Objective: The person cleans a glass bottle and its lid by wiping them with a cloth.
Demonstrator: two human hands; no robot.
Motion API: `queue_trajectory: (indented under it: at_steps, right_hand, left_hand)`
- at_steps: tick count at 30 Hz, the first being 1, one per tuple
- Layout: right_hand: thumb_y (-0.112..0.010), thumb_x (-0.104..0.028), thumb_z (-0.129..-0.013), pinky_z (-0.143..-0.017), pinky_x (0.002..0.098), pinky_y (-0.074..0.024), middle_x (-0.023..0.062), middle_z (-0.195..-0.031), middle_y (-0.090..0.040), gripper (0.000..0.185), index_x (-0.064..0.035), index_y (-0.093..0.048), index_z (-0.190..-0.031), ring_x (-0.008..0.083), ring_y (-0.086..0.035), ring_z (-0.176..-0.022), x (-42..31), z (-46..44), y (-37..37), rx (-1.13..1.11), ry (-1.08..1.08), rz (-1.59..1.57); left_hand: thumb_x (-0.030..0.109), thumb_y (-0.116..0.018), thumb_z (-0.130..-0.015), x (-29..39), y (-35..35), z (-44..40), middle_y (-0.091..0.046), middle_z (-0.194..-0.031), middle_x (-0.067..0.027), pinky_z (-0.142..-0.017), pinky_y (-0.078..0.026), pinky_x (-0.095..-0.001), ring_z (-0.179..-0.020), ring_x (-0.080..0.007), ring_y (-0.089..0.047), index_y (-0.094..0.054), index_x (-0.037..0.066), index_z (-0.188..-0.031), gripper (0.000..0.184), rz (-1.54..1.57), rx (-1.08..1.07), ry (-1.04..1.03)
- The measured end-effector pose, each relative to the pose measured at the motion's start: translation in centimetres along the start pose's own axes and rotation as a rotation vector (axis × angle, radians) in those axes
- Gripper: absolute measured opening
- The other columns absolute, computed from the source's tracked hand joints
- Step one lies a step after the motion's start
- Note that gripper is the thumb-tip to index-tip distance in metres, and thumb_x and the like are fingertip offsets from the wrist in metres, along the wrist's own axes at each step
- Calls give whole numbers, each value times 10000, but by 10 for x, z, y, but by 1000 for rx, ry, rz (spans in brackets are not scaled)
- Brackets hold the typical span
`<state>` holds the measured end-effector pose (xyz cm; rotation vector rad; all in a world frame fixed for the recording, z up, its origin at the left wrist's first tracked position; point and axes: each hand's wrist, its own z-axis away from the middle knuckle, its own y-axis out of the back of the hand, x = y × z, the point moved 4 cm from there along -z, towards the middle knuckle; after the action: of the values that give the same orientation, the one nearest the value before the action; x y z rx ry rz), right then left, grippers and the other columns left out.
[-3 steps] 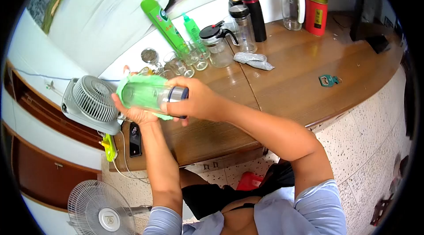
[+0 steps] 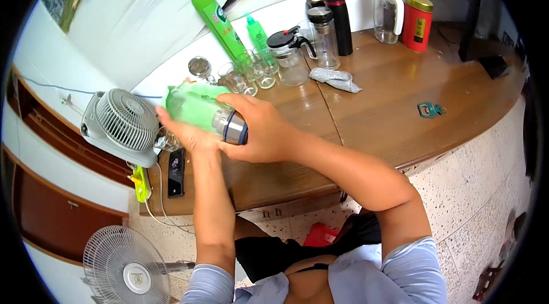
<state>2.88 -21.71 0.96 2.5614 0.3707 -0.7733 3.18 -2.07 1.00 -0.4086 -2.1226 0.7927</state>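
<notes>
A clear glass bottle [image 2: 219, 119] with a silver and dark blue end [image 2: 235, 128] is held over the left part of the table, its metal end tilted down to the right. My right hand [image 2: 264, 128] is closed around it close to that end. A light green cloth [image 2: 184, 98] wraps the bottle's other end. My left hand [image 2: 191, 135] cups the cloth and bottle from below, its thumb up along the left side. Some of its fingers are hidden behind the cloth, which is blurred by motion.
A small fan [image 2: 127, 121] and a phone [image 2: 176, 172] are at the left. Behind my hands stand drinking glasses [image 2: 265, 78], a glass teapot [image 2: 293, 67], tumblers [image 2: 325, 41], a pitcher [image 2: 386, 15] and a red tin [image 2: 417, 24]. A grey cloth [image 2: 336, 79] and bottle opener [image 2: 428, 110] lie farther right.
The bottle has turned so that its metal end slopes down more steeply. My right hand has shifted slightly right, and the green cloth has moved with the bottle.
</notes>
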Motion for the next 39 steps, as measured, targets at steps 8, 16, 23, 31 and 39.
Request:
queue_trajectory:
  at_steps: [8, 16, 23, 31, 39]
  right_hand:
    - [-766, -112, -836, -893, 474, -591, 252, -1326, -581, 691, -36, -544, -1486, 404, -662, -1065, -1, -11, 13, 122, 349, 698]
    - [-871, -250, -852, -831, 524, -604, 263, -1288, -548, 831, 9, -467, -1530, 469, -691, -1012, 5, -14, 15, 69, -54, 544]
    - [-880, -256, -837, -814, 541, -608, 249, -1221, -531, 867, 27, -426, -1519, 493, -676, -987, -13, -7, -12, 14, 51, 418]
    - [-923, -246, -798, -898, 504, -579, 269, -1284, -537, 923, 21, -402, -1512, 458, -647, -1051, -17, 0, -33, 0, 134, 288]
    - [-882, -274, -851, -958, 486, -537, 275, -1258, -598, 861, 72, -418, -1488, 410, -641, -1116, -5, -13, 4, 243, 158, 433]
  left_hand:
    - [730, -285, -1105, -42, -32, 26, -538, -1582, -58, -1224, -401, -470, -1449, -274, -500, -424, 136, -1619, 798, -30, 165, 178]
    - [671, -261, -1138, -28, -41, 28, -596, -1510, -123, -1235, -378, -472, -1403, -295, -551, -497, 59, -1535, 767, 27, 57, 220]
    - [702, -279, -1116, 6, 9, -6, -562, -1555, -154, -1210, -403, -624, -1439, -372, -524, -506, 102, -1542, 771, 300, 169, 164]
    - [376, -320, -1140, 25, 9, -12, -625, -1503, -198, -1180, -486, -510, -1374, -348, -604, -518, -42, -1524, 602, 558, -160, 63]
    - [345, -393, -1102, -32, -26, 22, -685, -1358, -143, -1095, -545, -488, -1210, -269, -691, -575, 37, -1430, 486, 369, -159, 389]
